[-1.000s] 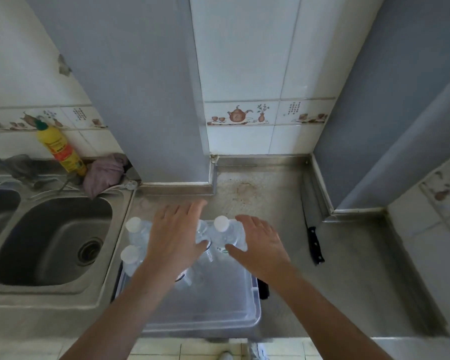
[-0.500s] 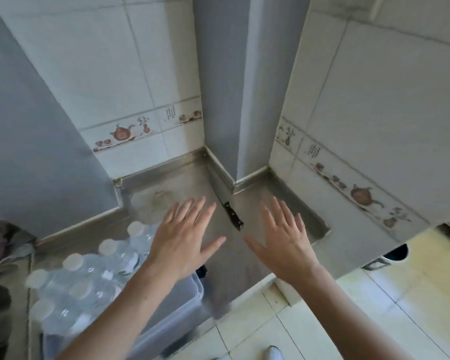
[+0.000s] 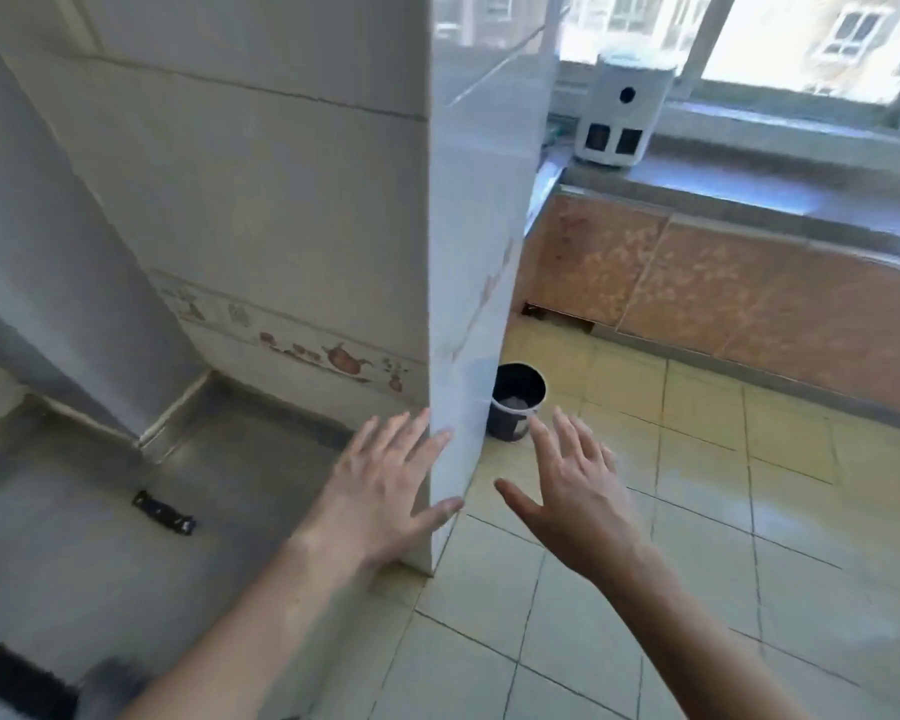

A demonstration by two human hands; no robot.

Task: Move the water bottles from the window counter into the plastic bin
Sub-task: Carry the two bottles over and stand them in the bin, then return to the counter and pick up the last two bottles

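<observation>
While I face the window tabletop point(image 3: 749, 200), my left hand point(image 3: 380, 491) and right hand point(image 3: 578, 496) hang spread wide and empty, ready to grab more bottles (none show here, nor the bin), so they likely wait further along that ledge.

**Steel, tile and stone around the corner pillar**

The pillar point(image 3: 302, 200) wore glazed ceramic tile — smooth, with a soft sheen and a printed teapot border low down. Left of it, the countertop point(image 3: 100, 511) was brushed stainless steel, dull grey and faintly streaked. A knife handle point(image 3: 164, 513) on that steel looked like matt black plastic. Right of the pillar, the floor point(image 3: 697, 511) was pale yellow tile, glossy enough to catch window glare. Beyond the pillar, the window counter point(image 3: 749, 194) looked like smooth grey stone over mottled orange-brown panels point(image 3: 697, 283); a white appliance point(image 3: 619, 111) upon it seemed matt plastic. At the pillar's foot stood a dark bucket point(image 3: 515, 402), apparently plastic.
</observation>
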